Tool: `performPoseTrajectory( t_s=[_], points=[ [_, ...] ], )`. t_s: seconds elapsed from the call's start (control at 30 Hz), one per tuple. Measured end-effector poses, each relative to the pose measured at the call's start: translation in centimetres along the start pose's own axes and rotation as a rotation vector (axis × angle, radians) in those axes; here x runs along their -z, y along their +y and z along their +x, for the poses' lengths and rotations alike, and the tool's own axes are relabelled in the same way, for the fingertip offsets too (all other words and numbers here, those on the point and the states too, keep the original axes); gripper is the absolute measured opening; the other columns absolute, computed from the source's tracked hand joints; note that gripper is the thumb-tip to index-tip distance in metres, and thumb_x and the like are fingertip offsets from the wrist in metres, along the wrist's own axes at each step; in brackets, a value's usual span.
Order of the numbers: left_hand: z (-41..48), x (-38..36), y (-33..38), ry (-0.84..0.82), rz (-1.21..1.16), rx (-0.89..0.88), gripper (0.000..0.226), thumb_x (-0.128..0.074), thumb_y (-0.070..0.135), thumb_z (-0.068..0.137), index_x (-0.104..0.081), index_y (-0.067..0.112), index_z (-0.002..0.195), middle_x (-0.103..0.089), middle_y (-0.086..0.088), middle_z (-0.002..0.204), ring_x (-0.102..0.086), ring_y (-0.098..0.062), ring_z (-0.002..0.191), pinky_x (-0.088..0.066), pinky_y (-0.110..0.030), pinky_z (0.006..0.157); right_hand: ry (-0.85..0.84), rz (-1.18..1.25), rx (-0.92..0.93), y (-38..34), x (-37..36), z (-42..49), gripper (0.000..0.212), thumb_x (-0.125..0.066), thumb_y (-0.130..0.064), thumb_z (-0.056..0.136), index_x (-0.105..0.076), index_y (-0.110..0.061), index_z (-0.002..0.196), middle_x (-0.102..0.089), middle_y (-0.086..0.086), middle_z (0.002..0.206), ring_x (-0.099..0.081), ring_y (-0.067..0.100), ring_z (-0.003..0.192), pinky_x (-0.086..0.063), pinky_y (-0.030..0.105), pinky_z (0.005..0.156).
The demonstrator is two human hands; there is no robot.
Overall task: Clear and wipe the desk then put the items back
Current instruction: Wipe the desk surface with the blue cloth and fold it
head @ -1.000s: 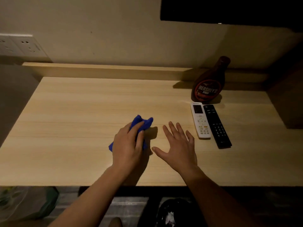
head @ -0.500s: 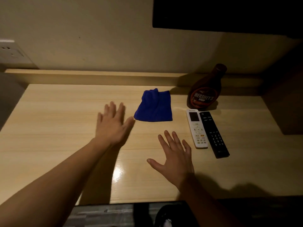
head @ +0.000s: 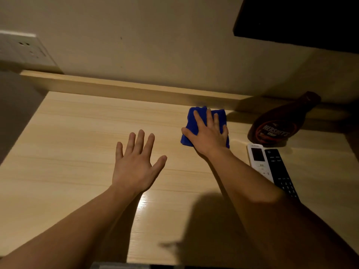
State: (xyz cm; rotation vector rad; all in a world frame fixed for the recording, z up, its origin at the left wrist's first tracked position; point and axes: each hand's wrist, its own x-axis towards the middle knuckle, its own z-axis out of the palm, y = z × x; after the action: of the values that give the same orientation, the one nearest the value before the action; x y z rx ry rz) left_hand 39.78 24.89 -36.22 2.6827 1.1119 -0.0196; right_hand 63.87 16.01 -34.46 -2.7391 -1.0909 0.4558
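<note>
Pressed flat with fingers spread, the right hand [head: 208, 133] lies on top of the blue cloth [head: 191, 121], pinning it to the desk [head: 68, 152] rather than pinching it; the cloth sits near the back ledge, just left of the brown syrup bottle [head: 279, 123]. Also spread and holding nothing, the left hand [head: 136, 162] hovers or rests palm-down over the middle of the desk; whether it touches the wood cannot be told. At the right side the bottle stands against the ledge, and in front of it a white remote [head: 258, 160] and a black remote [head: 279, 171] lie side by side, touching or nearly so, partly hidden by the right forearm. Judging by this layout, the work appears to be in the wiping stage: the broad left and centre of the desk is bare, but three items are on the surface, so either that corner has yet to be cleared and wiped, or these things are already back in place. Which it is cannot be settled from this view.
</note>
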Motion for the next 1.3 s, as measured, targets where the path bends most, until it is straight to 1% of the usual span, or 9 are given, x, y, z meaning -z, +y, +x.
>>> performPoseTrajectory(
  t_s=[0.17, 0.3, 0.4, 1.0, 1.1, 1.17, 1.2, 1.23, 1.3],
  points=[
    [0.1, -0.2, -0.2, 0.003, 0.0, -0.004, 0.085, -0.003, 0.085, 0.095, 0.009, 0.039, 0.166, 0.014, 0.004, 0.175, 0.022, -0.019, 0.16, 0.011, -0.055, 0.128, 0.073, -0.089, -0.027, -0.1, 0.0, 1.4, 0.093, -0.018, -0.092, 0.084, 0.002, -0.045, 0.161, 0.01, 0.001, 0.174, 0.009, 0.034, 0.159, -0.002, 0.069, 0.12],
    [0.1, -0.1, -0.1, -0.003, -0.002, -0.002, 0.086, -0.002, 0.085, 0.095, 0.009, 0.039, 0.166, 0.015, 0.004, 0.176, 0.022, -0.02, 0.16, 0.011, -0.056, 0.128, 0.105, -0.072, -0.04, -0.1, -0.2, 0.6, 0.098, -0.016, -0.093, 0.083, 0.01, -0.041, 0.161, 0.008, 0.002, 0.174, 0.009, 0.034, 0.159, -0.001, 0.071, 0.12],
    [0.0, 0.0, 0.0, 0.0, -0.012, -0.009, 0.086, -0.004, 0.085, 0.096, 0.007, 0.038, 0.167, 0.012, 0.003, 0.176, 0.019, -0.021, 0.161, 0.009, -0.057, 0.128, 0.121, -0.078, -0.063, 0.1, -0.8, -0.8, 0.099, -0.013, -0.093, 0.083, 0.009, -0.039, 0.162, 0.005, 0.002, 0.175, 0.008, 0.034, 0.159, -0.003, 0.07, 0.121],
    [0.1, 0.7, -0.1, -0.052, 0.031, -0.026, 0.091, -0.004, 0.086, 0.092, 0.003, 0.035, 0.167, 0.008, -0.002, 0.177, 0.014, -0.026, 0.162, 0.006, -0.06, 0.128, 0.153, -0.061, -0.084, 2.9, -5.0, -19.1, 0.089, -0.009, -0.095, 0.082, 0.011, -0.052, 0.158, 0.01, -0.006, 0.174, 0.011, 0.027, 0.16, 0.005, 0.065, 0.122],
    [0.2, 1.4, -0.3, -0.087, 0.023, -0.04, 0.088, -0.01, 0.082, 0.095, 0.001, 0.033, 0.168, 0.009, -0.005, 0.177, 0.014, -0.027, 0.162, 0.008, -0.06, 0.127, 0.144, -0.056, -0.084, 3.4, -5.7, -22.6, 0.087, -0.008, -0.093, 0.085, 0.012, -0.051, 0.158, 0.011, -0.006, 0.173, 0.012, 0.026, 0.159, 0.005, 0.063, 0.122],
    [-1.1, 2.2, -0.3, -0.008, -0.117, -0.08, 0.081, -0.024, 0.071, 0.1, -0.013, 0.029, 0.168, -0.001, -0.008, 0.177, 0.006, -0.026, 0.163, 0.005, -0.056, 0.129, 0.139, -0.05, -0.084, 3.6, -6.3, -25.1, 0.085, -0.006, -0.09, 0.087, 0.011, -0.048, 0.16, 0.012, -0.007, 0.173, 0.012, 0.024, 0.159, 0.004, 0.058, 0.123],
    [-2.4, 2.7, -0.1, 0.059, -0.223, -0.086, 0.077, -0.031, 0.064, 0.1, -0.023, 0.026, 0.166, -0.011, -0.008, 0.176, -0.005, -0.025, 0.163, -0.003, -0.054, 0.13, 0.142, -0.044, -0.086, 3.7, -6.6, -26.4, 0.083, -0.006, -0.087, 0.09, 0.008, -0.046, 0.161, 0.012, -0.008, 0.172, 0.01, 0.022, 0.159, 0.0, 0.054, 0.124],
    [-4.2, 3.0, 0.2, 0.119, -0.347, -0.062, 0.072, -0.039, 0.059, 0.1, -0.033, 0.023, 0.162, -0.025, -0.007, 0.173, -0.021, -0.024, 0.159, -0.016, -0.05, 0.129, 0.146, -0.03, -0.087, 3.8, -6.8, -27.7, 0.08, -0.007, -0.083, 0.093, 0.004, -0.043, 0.163, 0.009, -0.008, 0.172, 0.007, 0.02, 0.16, -0.005, 0.051, 0.125],
    [-9.4, 3.3, 1.3, 0.143, -0.65, 0.084, 0.063, -0.054, 0.053, 0.096, -0.048, 0.023, 0.15, -0.054, -0.002, 0.153, -0.052, -0.015, 0.134, -0.043, -0.039, 0.112, 0.147, 0.037, -0.097, 3.7, -7.0, -30.4, 0.071, -0.016, -0.071, 0.101, -0.01, -0.038, 0.164, 0.0, -0.009, 0.171, -0.003, 0.017, 0.16, -0.019, 0.045, 0.123]
  ],
)
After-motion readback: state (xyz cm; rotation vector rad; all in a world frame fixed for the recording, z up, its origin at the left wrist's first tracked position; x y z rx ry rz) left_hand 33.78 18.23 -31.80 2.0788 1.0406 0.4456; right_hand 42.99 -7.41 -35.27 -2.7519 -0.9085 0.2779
